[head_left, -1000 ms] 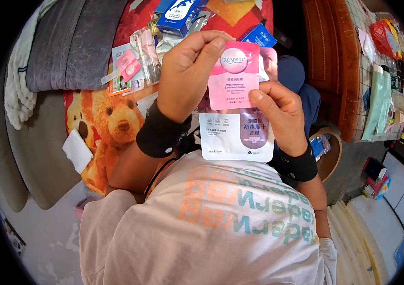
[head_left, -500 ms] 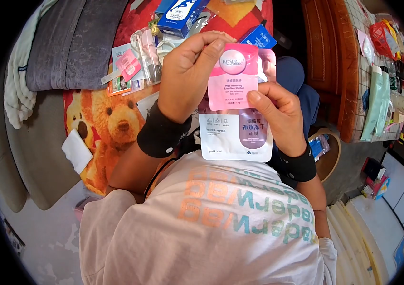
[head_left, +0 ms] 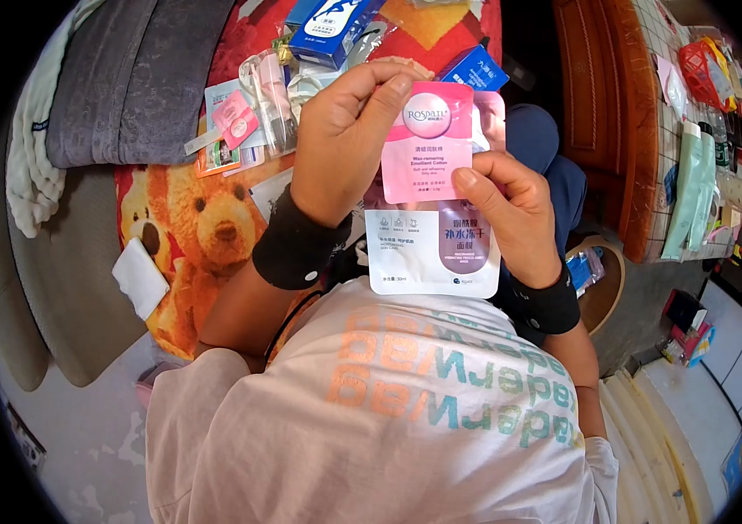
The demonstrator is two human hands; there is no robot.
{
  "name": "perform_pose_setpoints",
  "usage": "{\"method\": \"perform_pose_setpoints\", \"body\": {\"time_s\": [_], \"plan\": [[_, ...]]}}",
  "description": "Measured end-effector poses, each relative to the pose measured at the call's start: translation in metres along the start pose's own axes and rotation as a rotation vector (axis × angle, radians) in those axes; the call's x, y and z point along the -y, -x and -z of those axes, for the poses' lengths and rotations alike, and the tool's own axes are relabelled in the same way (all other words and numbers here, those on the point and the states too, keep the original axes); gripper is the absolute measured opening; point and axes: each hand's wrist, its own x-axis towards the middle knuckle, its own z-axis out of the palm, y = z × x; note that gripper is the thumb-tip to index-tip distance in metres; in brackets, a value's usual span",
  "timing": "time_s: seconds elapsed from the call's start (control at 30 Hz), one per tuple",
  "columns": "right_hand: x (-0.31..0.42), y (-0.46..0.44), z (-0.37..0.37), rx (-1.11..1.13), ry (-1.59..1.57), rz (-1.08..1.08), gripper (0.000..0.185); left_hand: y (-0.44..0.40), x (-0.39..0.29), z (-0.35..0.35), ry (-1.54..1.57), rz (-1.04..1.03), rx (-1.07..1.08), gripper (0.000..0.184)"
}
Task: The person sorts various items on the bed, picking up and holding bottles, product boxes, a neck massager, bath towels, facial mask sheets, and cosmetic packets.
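In front of my chest is a small pink sachet labelled as wax-removing emollient cotton. It lies over a larger white and purple face mask packet, covering the packet's middle. My left hand is closed in a pinch at the sachet's upper left corner. With the thumb in front, my right hand grips the sachet's lower right edge, and its hidden fingers are behind the packet. Both pouches are upright, their printed fronts towards me. Whether my left fingers also hold the packet, I cannot tell.
Blue boxes and small packages lie on a red and orange bear-print blanket. A white folded cloth is at its left edge. On the right, pale green tubes stand by a checked tabletop; a round bin is below.
Hardly anything differs. The sachet and the packet have shifted very slightly, and both hands keep their grip.
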Motion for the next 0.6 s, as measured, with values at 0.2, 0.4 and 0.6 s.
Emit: {"method": "perform_pose_setpoints", "body": {"time_s": [0.2,0.4,0.6], "plan": [[-0.0005,-0.0003,0.0001,0.0,0.004,-0.005,0.015,-0.0004,0.0013,0.0001,0.012,0.005,0.003,0.018],[-0.0004,-0.0006,0.0,-0.001,0.015,-0.004,0.015,-0.0004,0.002,0.0008,-0.007,-0.002,0.004,0.019],[0.0,-0.0006,0.0,0.008,0.0,-0.001,0.015,-0.0001,0.002,0.0003,0.002,-0.002,-0.001,0.019]]}}
